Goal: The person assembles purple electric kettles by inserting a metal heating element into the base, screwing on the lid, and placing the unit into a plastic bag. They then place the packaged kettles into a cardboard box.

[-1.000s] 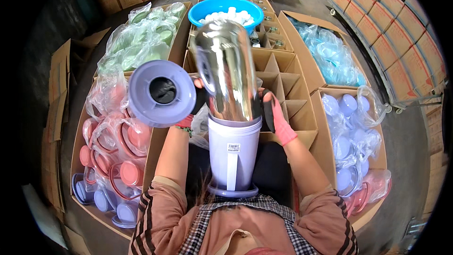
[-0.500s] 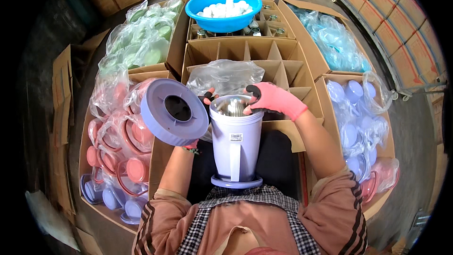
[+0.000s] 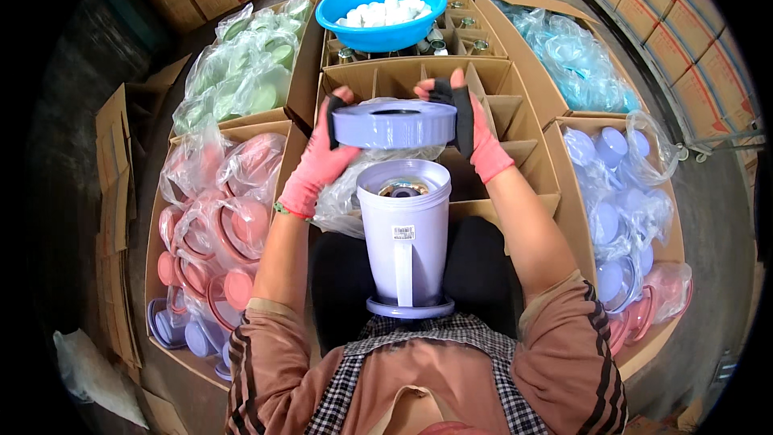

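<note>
Between my two hands a round lavender lid (image 3: 394,130) with a hole in its middle is held level, just above a lavender jug (image 3: 382,250). My left hand (image 3: 316,157), in a pink and black fingerless glove, grips the lid's left rim. On its opposite rim, my right hand (image 3: 477,125) is closed in a matching glove. The jug stands upright between my legs, its handle toward me and a small white label above it. Its mouth is uncovered, with something shiny and metallic sitting inside. Clear plastic bagging (image 3: 342,193) lies behind the jug.
A divided carton (image 3: 515,125) stands ahead, and beyond it a blue basin (image 3: 378,39) of white caps. Cartons of bagged green (image 3: 262,97), pink (image 3: 241,217), turquoise (image 3: 564,56) and lavender (image 3: 608,145) parts flank me. Stacked boxes (image 3: 692,64) sit on a cart at far right.
The lid has swung from tilted at the left to level above the jug. My right hand has left the jug's mouth and taken the lid's right side. The metal inside now sits lower.
</note>
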The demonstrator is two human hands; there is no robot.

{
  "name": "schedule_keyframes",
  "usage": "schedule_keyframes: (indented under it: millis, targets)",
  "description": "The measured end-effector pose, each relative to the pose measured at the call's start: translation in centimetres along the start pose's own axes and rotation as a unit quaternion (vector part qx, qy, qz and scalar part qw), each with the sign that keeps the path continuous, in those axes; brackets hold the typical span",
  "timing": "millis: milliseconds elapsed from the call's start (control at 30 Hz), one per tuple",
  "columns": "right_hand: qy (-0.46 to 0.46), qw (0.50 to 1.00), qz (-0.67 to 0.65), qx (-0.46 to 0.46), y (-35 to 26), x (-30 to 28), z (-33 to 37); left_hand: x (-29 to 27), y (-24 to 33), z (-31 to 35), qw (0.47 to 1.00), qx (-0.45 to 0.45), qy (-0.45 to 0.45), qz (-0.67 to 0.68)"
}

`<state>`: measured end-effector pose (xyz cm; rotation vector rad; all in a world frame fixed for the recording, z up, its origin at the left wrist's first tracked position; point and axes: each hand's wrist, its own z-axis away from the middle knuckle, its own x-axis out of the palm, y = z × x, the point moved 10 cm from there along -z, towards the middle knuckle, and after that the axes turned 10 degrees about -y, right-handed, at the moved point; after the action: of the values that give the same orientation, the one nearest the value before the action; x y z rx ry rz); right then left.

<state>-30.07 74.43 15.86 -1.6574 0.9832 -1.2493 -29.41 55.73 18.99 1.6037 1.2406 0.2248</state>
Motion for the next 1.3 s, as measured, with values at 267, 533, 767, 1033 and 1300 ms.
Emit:
schedule_keyframes:
  millis: [267, 533, 767, 1033, 1300]
  targets:
    - [-0.015, 0.998, 0.020, 0.061, 7.9, -1.9, 5.1, 5.1, -7.4, 6.6, 0.978, -0.110, -0.025, 0.174]
    - [-0.060, 0.989, 0.126, -0.051, 5.0, -1.1, 7.1, 5.1, -3.3, 6.5, 0.991, -0.055, -0.033, 0.115]
    - [-0.208, 0.798, 0.529, -0.202, -2.4, 5.7, 11.5, 4.9, 2.3, 5.6, 0.978, 0.063, -0.162, -0.118]
    - [-0.210, 0.751, 0.589, -0.212, -3.3, 6.2, 12.6, 5.5, 4.0, 5.7, 0.957, 0.117, -0.191, -0.183]
    - [-0.211, 0.764, 0.585, -0.174, -3.4, 7.1, 11.9, 6.3, 5.7, 5.2, 0.956, 0.110, -0.162, -0.220]
